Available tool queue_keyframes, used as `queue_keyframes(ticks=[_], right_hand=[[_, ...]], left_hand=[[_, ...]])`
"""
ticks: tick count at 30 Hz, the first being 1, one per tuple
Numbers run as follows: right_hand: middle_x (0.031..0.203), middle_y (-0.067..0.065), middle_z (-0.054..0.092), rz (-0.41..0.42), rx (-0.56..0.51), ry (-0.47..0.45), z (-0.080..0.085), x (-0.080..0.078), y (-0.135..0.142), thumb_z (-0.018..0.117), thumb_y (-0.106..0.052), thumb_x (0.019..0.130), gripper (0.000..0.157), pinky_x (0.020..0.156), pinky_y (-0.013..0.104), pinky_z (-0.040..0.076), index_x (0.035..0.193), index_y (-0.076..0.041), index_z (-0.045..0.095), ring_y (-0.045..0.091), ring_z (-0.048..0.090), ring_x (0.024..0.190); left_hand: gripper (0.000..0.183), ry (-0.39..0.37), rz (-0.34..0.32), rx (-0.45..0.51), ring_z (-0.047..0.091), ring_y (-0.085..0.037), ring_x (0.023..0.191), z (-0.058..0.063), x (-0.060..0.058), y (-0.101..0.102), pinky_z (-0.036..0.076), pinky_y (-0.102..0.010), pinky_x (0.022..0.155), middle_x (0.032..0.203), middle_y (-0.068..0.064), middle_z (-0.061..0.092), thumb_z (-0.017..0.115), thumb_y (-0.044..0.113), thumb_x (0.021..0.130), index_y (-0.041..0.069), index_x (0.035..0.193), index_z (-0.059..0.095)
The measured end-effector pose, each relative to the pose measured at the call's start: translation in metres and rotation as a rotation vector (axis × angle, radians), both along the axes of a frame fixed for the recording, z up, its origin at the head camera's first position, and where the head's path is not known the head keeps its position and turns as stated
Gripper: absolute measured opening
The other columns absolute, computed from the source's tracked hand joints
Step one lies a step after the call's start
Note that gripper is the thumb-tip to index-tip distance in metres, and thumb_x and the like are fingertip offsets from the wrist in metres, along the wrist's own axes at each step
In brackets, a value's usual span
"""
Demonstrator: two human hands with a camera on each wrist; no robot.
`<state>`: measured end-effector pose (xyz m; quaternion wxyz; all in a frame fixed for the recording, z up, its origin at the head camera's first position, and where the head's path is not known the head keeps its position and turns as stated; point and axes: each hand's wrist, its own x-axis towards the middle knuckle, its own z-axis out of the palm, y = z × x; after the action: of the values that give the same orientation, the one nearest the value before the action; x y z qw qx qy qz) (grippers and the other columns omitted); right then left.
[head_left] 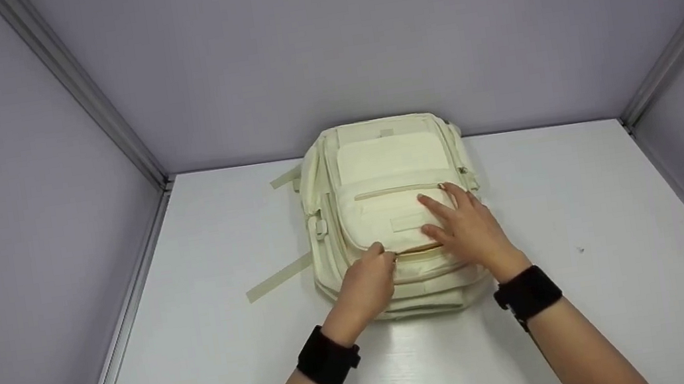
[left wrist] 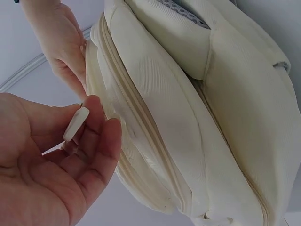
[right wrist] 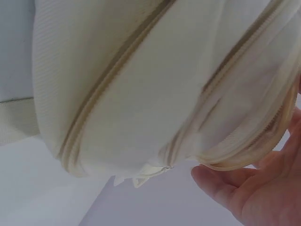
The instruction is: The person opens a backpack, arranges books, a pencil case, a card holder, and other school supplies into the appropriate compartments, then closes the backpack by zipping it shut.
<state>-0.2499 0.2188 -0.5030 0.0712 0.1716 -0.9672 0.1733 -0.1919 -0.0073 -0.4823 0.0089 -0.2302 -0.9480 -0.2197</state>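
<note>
A cream backpack point(head_left: 391, 158) lies on the white table with its front panel up. At the lower front pocket, my left hand point(head_left: 368, 282) pinches a pale zipper pull point(left wrist: 76, 124) between thumb and fingers. A dark slit shows along the pocket zipper point(head_left: 420, 250) to the right of that hand. My right hand point(head_left: 471, 227) rests on the right side of the pocket, fingers spread and fingertips on the fabric. In the right wrist view, its thumb is beside the curved pocket edge point(right wrist: 225, 165), and part of the hand is outside the frame.
Two loose straps stick out from the backpack's left side, the lower strap point(head_left: 277, 279) lying on the white table point(head_left: 201, 238). Grey panels point(head_left: 373, 33) enclose the table at the back and sides. A tiny scrap point(head_left: 580, 249) lies on the right.
</note>
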Motion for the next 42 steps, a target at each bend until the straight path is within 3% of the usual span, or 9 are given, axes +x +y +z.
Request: queue_keyframes(ticks=[5,10,12,18,25,30,34,37,42], right_hand=[[0.143,0.03,0.038,-0.065,-0.034,0.188,0.01,0.011,-0.009,0.067,-0.038,0.094,0.057,0.094,0.062,0.04,0.142,-0.011,0.052,0.054,0.045,0.121],[0.11,0.019,0.061,0.06,-0.217,0.398,0.018,0.02,-0.027,0.072,-0.015,0.091,0.02,0.078,0.047,0.05,0.104,-0.002,0.068,0.035,0.062,0.091],[0.089,0.008,0.065,0.115,-0.27,0.357,0.021,0.025,-0.035,0.07,-0.012,0.091,0.007,0.065,0.037,0.051,0.089,-0.006,0.069,0.023,0.062,0.074],[0.052,-0.012,0.047,0.17,-0.311,-0.069,0.019,0.034,-0.05,0.063,-0.018,0.097,0.039,0.046,0.024,0.036,0.059,-0.015,0.058,0.003,0.041,0.046],[0.059,-0.005,0.061,0.129,-0.376,-0.331,0.017,0.032,-0.057,0.063,-0.009,0.094,0.029,0.048,0.025,0.043,0.066,-0.008,0.069,0.006,0.052,0.048],[0.067,0.002,0.068,0.075,-0.447,-0.547,0.019,0.029,-0.055,0.066,-0.006,0.092,0.014,0.05,0.029,0.052,0.083,-0.004,0.076,0.016,0.064,0.053],[0.065,0.0,0.066,0.086,-0.399,-0.533,0.021,0.029,-0.055,0.067,-0.009,0.092,0.013,0.049,0.029,0.052,0.082,-0.006,0.074,0.014,0.062,0.052],[0.062,-0.002,0.063,0.11,-0.336,-0.458,0.021,0.03,-0.056,0.065,-0.011,0.094,0.018,0.048,0.028,0.049,0.077,-0.008,0.071,0.011,0.059,0.05],[0.055,-0.005,0.058,0.096,-0.261,-0.383,0.022,0.033,-0.056,0.065,-0.017,0.096,0.023,0.047,0.029,0.044,0.075,-0.009,0.069,0.01,0.054,0.046]], left_hand=[[0.006,0.062,0.038,0.06,0.063,-0.015,0.07,-0.003,0.003,-0.003,0.051,-0.029,0.058,0.086,-0.001,0.062,0.067,0.009,0.093,0.008,0.092,0.073],[0.004,0.092,0.066,0.166,0.062,-0.013,0.065,-0.006,0.003,-0.003,0.05,-0.029,0.055,0.077,0.0,0.066,0.07,0.009,0.089,0.008,0.086,0.072],[0.003,0.094,0.076,0.22,0.062,-0.012,0.065,-0.007,0.003,-0.002,0.05,-0.028,0.056,0.076,0.0,0.067,0.073,0.009,0.087,0.007,0.085,0.071],[0.014,0.155,0.052,0.308,0.062,-0.013,0.064,-0.01,0.005,0.003,0.049,-0.025,0.058,0.072,0.0,0.065,0.077,0.004,0.082,0.008,0.077,0.065],[0.011,0.178,-0.088,0.33,0.064,-0.009,0.073,-0.013,0.005,0.005,0.049,-0.021,0.064,0.08,0.002,0.068,0.072,0.0,0.083,0.009,0.085,0.067],[0.006,0.185,-0.125,0.221,0.063,-0.011,0.071,-0.011,0.007,0.002,0.049,-0.024,0.06,0.081,0.002,0.068,0.07,0.01,0.089,0.012,0.094,0.072],[0.008,0.37,-0.052,0.115,0.063,-0.015,0.069,-0.014,0.001,-0.002,0.051,-0.028,0.059,0.08,0.0,0.067,0.069,0.012,0.086,0.01,0.093,0.074],[0.016,0.473,0.005,0.039,0.064,-0.022,0.093,-0.019,-0.008,-0.007,0.052,-0.034,0.079,0.101,-0.006,0.067,0.071,0.018,0.088,0.01,0.102,0.073],[0.046,0.433,0.022,-0.123,0.044,-0.035,0.131,-0.029,-0.023,-0.019,0.039,-0.048,0.102,0.14,-0.012,0.051,0.065,0.044,0.094,0.019,0.133,0.062]])
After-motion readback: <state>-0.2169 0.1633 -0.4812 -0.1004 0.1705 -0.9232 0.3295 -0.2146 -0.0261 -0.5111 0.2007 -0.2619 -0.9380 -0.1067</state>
